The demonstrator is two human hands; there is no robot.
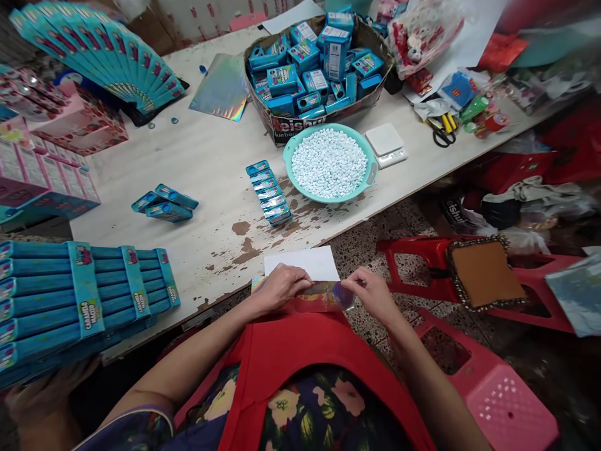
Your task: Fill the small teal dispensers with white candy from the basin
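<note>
A person's left hand (284,287) and right hand (370,293) are pinching foil (331,295), a bowl (287,164) sitting beyond their grip.

The shiny, thin holographic sheet (335,293) shimmers gold, purple and red, while the flat rectangular paper (323,263) is plain white. I see a solid red cloth apron (300,332) and a dark navy fabric shirt (323,416) printed with creamy yellow and pinkish flowers and green leaves. The round plastic bowl (288,166) is turquoise, its tiny pellets (328,161) pale bluish white. Brown blotches mottle the off-white counter (211,169). A square tan-brown cushion (486,272) wears a dark speckled border.
</note>
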